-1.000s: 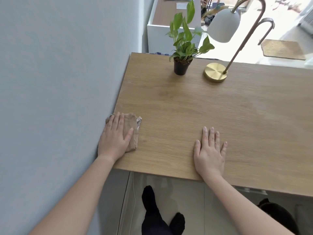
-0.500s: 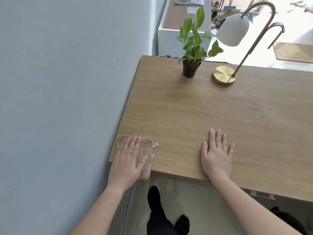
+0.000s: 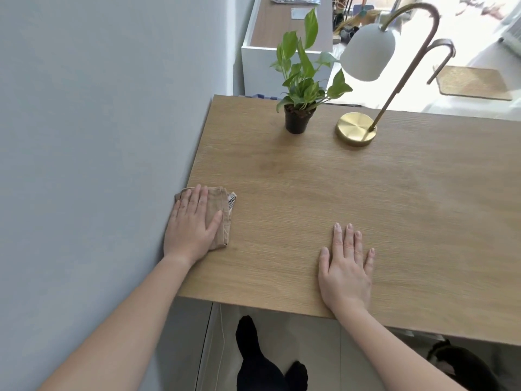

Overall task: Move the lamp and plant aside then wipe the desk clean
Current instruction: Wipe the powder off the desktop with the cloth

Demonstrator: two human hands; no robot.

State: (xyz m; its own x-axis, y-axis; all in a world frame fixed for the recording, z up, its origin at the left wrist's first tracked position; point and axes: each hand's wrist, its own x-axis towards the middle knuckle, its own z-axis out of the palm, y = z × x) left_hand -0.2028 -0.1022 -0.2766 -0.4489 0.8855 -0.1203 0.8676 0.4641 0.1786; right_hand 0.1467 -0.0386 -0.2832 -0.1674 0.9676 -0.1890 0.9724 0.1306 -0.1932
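My left hand [image 3: 193,224] presses flat on a folded tan cloth [image 3: 221,218] at the wooden desk's [image 3: 324,193] left side, against the wall. Its fingers lie straight over the cloth. My right hand [image 3: 348,269] rests flat on the bare desk near the front edge, fingers spread. A small green plant in a black pot [image 3: 298,119] stands at the far left of the desk. Right of it stands a lamp with a round brass base [image 3: 355,128], a curved brass stem and a white shade [image 3: 368,52].
A grey wall [image 3: 98,136] runs along the desk's left edge. Behind the desk is a white cabinet [image 3: 253,60] and a woven mat [image 3: 473,83] on the floor. My feet in black socks [image 3: 253,356] show below the front edge.
My left hand slid the cloth toward the front edge, then back away from it along the wall. My right hand stayed flat in place.
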